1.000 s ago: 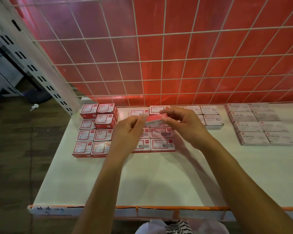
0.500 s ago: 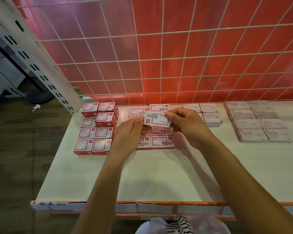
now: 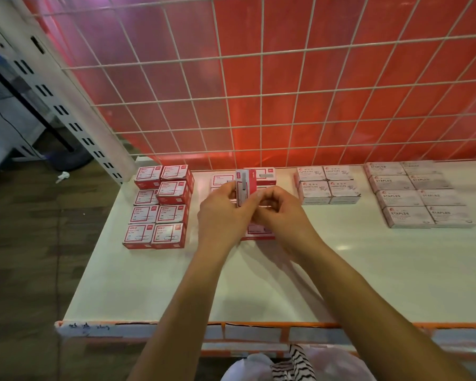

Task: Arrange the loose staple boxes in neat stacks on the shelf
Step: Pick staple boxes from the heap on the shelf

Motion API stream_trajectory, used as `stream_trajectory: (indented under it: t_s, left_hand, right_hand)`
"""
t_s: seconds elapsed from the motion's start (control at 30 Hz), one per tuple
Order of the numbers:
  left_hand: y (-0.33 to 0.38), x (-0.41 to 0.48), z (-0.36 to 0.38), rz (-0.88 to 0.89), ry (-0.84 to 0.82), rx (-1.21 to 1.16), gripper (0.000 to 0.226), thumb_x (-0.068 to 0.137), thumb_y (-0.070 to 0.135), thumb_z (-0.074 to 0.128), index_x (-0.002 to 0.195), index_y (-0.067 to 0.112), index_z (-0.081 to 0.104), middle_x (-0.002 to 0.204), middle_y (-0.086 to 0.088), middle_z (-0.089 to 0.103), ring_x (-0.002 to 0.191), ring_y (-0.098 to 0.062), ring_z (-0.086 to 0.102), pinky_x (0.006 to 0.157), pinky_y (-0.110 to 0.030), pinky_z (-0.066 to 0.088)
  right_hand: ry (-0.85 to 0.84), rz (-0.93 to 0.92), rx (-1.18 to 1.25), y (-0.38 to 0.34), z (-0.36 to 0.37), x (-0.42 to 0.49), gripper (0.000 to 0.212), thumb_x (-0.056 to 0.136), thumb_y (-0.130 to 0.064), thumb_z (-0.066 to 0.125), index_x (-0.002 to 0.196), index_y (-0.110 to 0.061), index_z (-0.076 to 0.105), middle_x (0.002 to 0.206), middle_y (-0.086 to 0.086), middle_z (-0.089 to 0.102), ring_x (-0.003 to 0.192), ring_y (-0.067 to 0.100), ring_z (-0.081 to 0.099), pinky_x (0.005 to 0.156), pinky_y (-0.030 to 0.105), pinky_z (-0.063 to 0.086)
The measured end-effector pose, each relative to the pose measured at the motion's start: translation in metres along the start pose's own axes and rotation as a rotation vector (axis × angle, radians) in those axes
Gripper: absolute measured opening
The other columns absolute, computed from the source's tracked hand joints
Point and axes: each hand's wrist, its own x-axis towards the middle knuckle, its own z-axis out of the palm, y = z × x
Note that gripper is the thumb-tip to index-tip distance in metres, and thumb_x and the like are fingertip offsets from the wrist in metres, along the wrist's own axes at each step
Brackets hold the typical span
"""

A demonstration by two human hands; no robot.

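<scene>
Pinching staple box (image 3: 245, 188) upright: left grip (image 3: 223, 215) held side, right grip (image 3: 283, 215) pinched lower corner. Box seemed stiff, dense; take long sides.

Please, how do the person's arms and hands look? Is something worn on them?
Both arms are bare as far as the picture shows; no sleeves. The left hand and the right hand wear no gloves, and no ring, watch or bracelet is visible. At the bottom edge, black-and-white striped cloth shows, probably the person's clothing.
</scene>
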Motion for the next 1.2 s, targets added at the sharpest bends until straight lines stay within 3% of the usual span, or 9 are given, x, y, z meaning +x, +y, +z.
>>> stream_trajectory:
  t_s: [0.13,0.27,0.47,0.6,0.73,0.9,1.2]
  left_hand:
    - [-0.004,0.006,-0.009,0.028,-0.061,0.067,0.048,0.081,0.061,0.059,0.117,0.03,0.065,0.106,0.008,0.069,0.092,-0.01,0.063,0.08,-0.033,0.056]
    - [-0.006,0.021,-0.02,0.079,-0.067,0.265,0.044,0.082,0.048,0.068,0.12,0.027,0.065,0.112,0.004,0.068,0.097,-0.014,0.062,0.081,-0.031,0.053]
    - [-0.009,0.044,-0.027,0.122,-0.075,0.541,0.047,0.082,0.033,0.072,0.127,0.025,0.06,0.119,-0.003,0.06,0.107,-0.021,0.053,0.089,-0.032,0.04]
    - [-0.01,0.058,-0.022,0.146,-0.095,0.602,0.042,0.083,0.034,0.072,0.123,0.023,0.062,0.119,-0.002,0.062,0.11,-0.023,0.053,0.093,-0.034,0.041]
    - [-0.017,0.072,-0.016,0.197,-0.118,0.697,0.03,0.085,0.02,0.069,0.115,0.018,0.065,0.116,-0.005,0.062,0.109,-0.024,0.054,0.093,-0.035,0.042]
    - [-0.02,0.09,-0.011,0.168,-0.136,0.75,0.017,0.084,0.013,0.067,0.1,0.015,0.068,0.104,-0.006,0.066,0.095,-0.025,0.063,0.084,-0.036,0.05]
    - [-0.019,0.104,-0.008,0.159,-0.23,0.811,0.02,0.083,0.007,0.064,0.101,0.014,0.068,0.104,-0.008,0.064,0.092,-0.029,0.065,0.083,-0.041,0.055]
  right_hand:
    - [-0.024,-0.029,-0.148,0.0,-0.002,0.0,0.014,0.086,-0.011,0.065,0.098,-0.018,0.064,0.096,-0.002,0.069,0.088,0.011,0.067,0.085,0.033,0.057]
    - [-0.016,-0.111,-0.521,-0.001,-0.01,0.001,0.025,0.089,-0.022,0.064,0.114,-0.02,0.061,0.108,-0.008,0.064,0.093,0.008,0.06,0.083,0.023,0.051]
    - [0.013,-0.198,-0.973,0.005,-0.017,0.004,0.04,0.089,-0.032,0.061,0.127,-0.021,0.056,0.128,-0.002,0.059,0.115,0.019,0.052,0.097,0.036,0.046]
    - [-0.001,-0.201,-1.035,0.008,-0.018,0.001,0.038,0.09,-0.032,0.06,0.126,-0.021,0.056,0.13,-0.002,0.056,0.117,0.018,0.047,0.1,0.034,0.042]
    - [-0.005,-0.184,-1.047,0.009,-0.018,0.0,0.039,0.09,-0.034,0.06,0.127,-0.022,0.056,0.13,-0.003,0.056,0.117,0.017,0.047,0.101,0.034,0.041]
    - [0.003,-0.19,-1.1,0.009,-0.022,0.001,0.035,0.09,-0.035,0.059,0.122,-0.022,0.057,0.128,-0.004,0.057,0.115,0.015,0.047,0.099,0.033,0.042]
    - [0.025,-0.189,-1.177,0.009,-0.024,-0.006,0.039,0.093,-0.039,0.051,0.128,-0.022,0.05,0.133,-0.006,0.051,0.12,0.015,0.042,0.104,0.03,0.037]
